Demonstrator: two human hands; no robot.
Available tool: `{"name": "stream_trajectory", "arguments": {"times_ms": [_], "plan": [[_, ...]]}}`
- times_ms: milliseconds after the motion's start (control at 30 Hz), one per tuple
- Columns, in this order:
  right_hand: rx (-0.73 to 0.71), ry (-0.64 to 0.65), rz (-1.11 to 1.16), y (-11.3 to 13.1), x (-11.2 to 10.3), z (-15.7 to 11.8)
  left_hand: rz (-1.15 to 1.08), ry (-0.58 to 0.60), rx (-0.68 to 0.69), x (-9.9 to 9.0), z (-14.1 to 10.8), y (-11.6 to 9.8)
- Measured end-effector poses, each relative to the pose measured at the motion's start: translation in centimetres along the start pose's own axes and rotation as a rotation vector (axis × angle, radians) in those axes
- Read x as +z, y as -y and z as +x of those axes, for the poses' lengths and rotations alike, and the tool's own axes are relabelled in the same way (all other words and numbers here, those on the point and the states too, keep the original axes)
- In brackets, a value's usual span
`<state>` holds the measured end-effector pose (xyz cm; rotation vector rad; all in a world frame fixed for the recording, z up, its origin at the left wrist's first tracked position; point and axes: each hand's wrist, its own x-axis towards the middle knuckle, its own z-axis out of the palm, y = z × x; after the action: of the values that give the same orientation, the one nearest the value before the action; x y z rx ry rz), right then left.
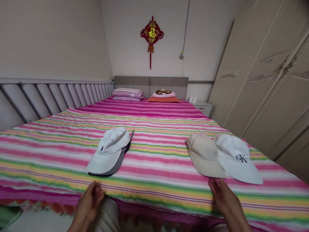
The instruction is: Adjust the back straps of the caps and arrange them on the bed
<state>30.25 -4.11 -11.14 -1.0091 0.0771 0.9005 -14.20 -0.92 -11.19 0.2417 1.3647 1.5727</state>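
Both empty, open: our left hand [88, 203] near stacked white-and-dark caps [108, 151], our right hand [223, 196] just below beige cap [205, 156] on striped bedspread [154, 154].

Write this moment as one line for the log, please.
left hand: empty, near white cap | right hand: empty, near beige cap | beside: white CK cap

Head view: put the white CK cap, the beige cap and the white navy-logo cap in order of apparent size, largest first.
1. White CK cap
2. Beige cap and white navy-logo cap: they look alike, so I can't rank them.
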Motion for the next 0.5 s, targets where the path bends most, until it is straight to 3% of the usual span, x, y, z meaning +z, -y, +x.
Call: {"name": "stream_trajectory", "arguments": {"times_ms": [167, 267, 400, 500], "plan": [[0.083, 0.049, 0.052, 1.2, 2.2, 1.7, 0.137, 0.228, -0.213, -0.8, -3.5, 6.7], [0.148, 0.121, 0.028, 1.2, 2.9, 1.5, 0.161, 0.398, -0.301, -0.1, -5.1, 9.3], [0.245, 0.257, -0.001, -1.0, 2.1, -1.2, 0.173, 0.675, -0.355, 2.0, -6.5, 10.4], [0.291, 0.415, -0.038, -3.6, 0.6, -4.2, 0.173, 0.803, -0.369, 4.9, -7.2, 9.6]]}}
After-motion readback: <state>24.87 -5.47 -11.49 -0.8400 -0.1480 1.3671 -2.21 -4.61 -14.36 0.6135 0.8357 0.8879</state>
